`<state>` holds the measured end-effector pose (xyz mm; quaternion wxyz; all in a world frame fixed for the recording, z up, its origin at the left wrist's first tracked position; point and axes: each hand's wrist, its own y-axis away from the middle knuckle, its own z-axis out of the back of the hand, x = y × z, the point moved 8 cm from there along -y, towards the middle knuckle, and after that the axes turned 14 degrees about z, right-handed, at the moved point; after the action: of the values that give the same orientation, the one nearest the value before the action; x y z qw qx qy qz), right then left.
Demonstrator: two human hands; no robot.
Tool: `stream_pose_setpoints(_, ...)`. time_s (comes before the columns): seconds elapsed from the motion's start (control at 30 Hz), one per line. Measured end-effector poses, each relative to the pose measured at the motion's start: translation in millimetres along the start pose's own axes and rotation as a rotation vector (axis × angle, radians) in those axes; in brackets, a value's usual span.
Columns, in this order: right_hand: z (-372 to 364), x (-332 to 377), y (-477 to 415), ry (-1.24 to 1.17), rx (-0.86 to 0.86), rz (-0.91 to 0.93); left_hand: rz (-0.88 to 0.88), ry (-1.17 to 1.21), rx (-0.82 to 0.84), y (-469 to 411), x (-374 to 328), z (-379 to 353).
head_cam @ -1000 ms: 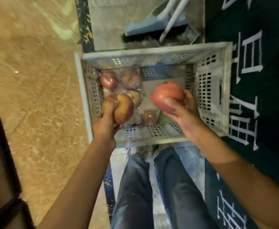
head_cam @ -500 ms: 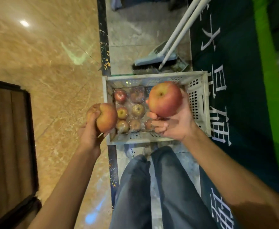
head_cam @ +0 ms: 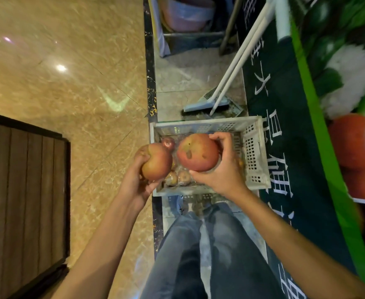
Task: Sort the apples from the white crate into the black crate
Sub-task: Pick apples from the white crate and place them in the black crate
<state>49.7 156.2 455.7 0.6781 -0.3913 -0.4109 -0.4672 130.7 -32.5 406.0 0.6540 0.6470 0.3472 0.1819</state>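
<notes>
Closer together now over the white crate (head_cam: 255,160), the smaller apple (head_cam: 156,161) sits gripped in the left hand (head_cam: 134,184), the bigger apple (head_cam: 197,152) clasped in the right hand (head_cam: 220,175).

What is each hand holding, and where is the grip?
The left hand grips the smaller apple from its left side and beneath. The right hand grips the larger apple round its right side and underneath.

Warm, rather dim indoor light; lamp glare shows as bright spots on the polished floor (head_cam: 69,93) left of the white crate (head_cam: 255,152). Beyond the white crate the poles (head_cam: 242,55) are smeared by blur; straight lines bow toward the picture's edges.
</notes>
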Motion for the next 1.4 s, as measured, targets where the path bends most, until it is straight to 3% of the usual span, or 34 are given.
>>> stream_pose_setpoints(0.13, 7.8, 20.0, 4.7, 0.163, -0.057, 0.101, 0.028, -0.027, 0.048, 16.4, -0.8, -10.5)
stream_pose_setpoints(0.27, 17.1, 48.7, 9.0, 0.453, -0.039, 0.407, 0.030, 0.000, 0.096, 31.2, 1.4, -14.9)
stream_pose_setpoints(0.37, 24.0, 54.4, 14.2, 0.517, -0.046, 0.492, 0.033, 0.035, 0.132, 40.5, 5.1, -14.3)
stream_pose_setpoints(0.43, 28.9, 52.4, 17.5, 0.472, -0.054, 0.413, 0.029, 0.037, 0.134, 44.3, 7.5, -11.4)
stream_pose_setpoints(0.6, 43.4, 39.7, 26.0, 0.224, -0.114, -0.082, 0.037, 0.006, 0.125, 58.1, 14.9, -5.0)
stream_pose_setpoints(0.87, 59.4, 17.0, 70.0, -0.176, -0.125, -0.558, 0.005, -0.122, 0.062, 94.8, 34.9, -4.2)
stream_pose_setpoints(1.13, 110.0, 34.7, 137.5, -0.294, -0.207, -0.629, -0.018, -0.234, 0.051, 130.1, 82.4, -21.7)
stream_pose_setpoints(1.4, 159.5, 41.8, 197.6, -0.312, -0.495, -0.676, 0.062, -0.519, 0.136, 135.6, 114.7, -76.5)
